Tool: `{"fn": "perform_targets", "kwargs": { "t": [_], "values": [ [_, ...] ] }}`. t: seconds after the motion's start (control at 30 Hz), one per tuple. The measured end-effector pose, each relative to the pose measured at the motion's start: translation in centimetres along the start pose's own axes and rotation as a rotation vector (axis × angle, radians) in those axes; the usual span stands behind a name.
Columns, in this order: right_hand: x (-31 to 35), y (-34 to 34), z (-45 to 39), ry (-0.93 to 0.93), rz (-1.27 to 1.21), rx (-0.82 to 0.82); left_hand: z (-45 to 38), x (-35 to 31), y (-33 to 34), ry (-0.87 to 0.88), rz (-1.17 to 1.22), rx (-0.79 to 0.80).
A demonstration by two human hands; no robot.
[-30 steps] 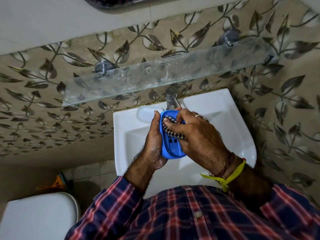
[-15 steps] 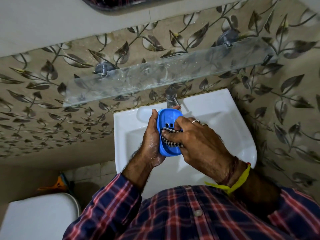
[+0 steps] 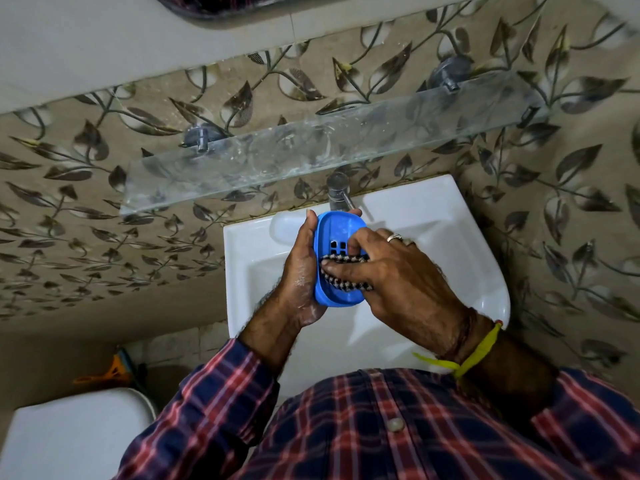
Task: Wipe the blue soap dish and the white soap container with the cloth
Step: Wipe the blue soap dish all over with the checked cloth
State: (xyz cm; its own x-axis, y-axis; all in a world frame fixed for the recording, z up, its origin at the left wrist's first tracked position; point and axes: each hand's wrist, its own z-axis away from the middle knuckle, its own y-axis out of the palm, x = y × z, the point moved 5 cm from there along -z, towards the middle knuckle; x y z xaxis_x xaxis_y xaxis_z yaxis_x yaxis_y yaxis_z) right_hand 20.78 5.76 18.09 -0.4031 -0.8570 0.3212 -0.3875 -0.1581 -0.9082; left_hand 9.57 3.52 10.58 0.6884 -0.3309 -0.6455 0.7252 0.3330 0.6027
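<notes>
**Over the sink: the cloth has slid to the lower half of the dish**

Over the white sink (image 3: 460,244), the left hand (image 3: 300,268) grips the blue soap dish (image 3: 337,230) by its edge, fingers clamped around it, tilted toward the person. The right hand (image 3: 398,275) presses the checked cloth (image 3: 343,271) into the dish, fingers closed on it. A second ago the cloth sat near the top end; now it rubs below the drain slots, which are uncovered. The dish's inside looks nearly covered. The white soap container (image 3: 287,226), resting on the sink ledge behind the left hand, seems still to do.
</notes>
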Motion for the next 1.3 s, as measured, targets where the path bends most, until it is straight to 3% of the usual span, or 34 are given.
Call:
{"fn": "perform_targets", "kwargs": {
  "t": [0.5,1.3],
  "values": [
    [-0.1,1.2,0.4,-0.311,0.011,0.088,0.2,0.1,-1.3,-0.133,0.028,-0.079],
    [0.3,1.1,1.0,-0.079,0.119,-0.077,1.1,0.3,-2.2,-0.083,0.080,-0.174]
  ]
}}
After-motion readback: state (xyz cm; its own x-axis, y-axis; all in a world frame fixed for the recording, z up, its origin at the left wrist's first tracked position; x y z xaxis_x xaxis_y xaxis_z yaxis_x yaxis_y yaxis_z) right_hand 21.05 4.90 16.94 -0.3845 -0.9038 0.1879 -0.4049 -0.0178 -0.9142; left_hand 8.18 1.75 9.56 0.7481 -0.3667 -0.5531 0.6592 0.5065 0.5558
